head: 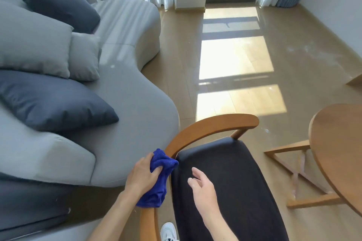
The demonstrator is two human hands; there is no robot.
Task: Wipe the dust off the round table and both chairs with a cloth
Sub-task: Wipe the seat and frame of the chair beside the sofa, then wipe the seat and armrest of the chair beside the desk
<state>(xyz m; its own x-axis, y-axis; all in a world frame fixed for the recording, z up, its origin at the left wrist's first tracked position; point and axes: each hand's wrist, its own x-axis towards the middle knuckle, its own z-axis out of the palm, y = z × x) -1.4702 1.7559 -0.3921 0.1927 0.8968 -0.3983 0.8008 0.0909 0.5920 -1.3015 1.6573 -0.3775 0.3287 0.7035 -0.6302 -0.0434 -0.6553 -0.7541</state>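
Nearest to me, my left hand (142, 174) bunches the blue cloth (158, 176), its fingers (156, 170) curled round the wad and pressing it on the wooden armrest rail (205, 126) of the chair, at the point where the rail meets the near left corner of the black seat pad (231, 186). My right hand (203, 188) hovers just beside it over the seat, fingers loose and spread, holding nothing. From the cloth the rail's long axis runs up and away from me, then bends rightward along the curved back; I judge the next stroke follows that curve, and the left hand, already on the rail, is the nearer one for it. To the right, well apart from both hands, lies the round worktop (338, 146) with its crossed wooden base (293, 174). On my left stands a grey sofa (127, 103) with dark cushions (56, 103). Farthest off, sunlit floor (235, 60) leads to the window.
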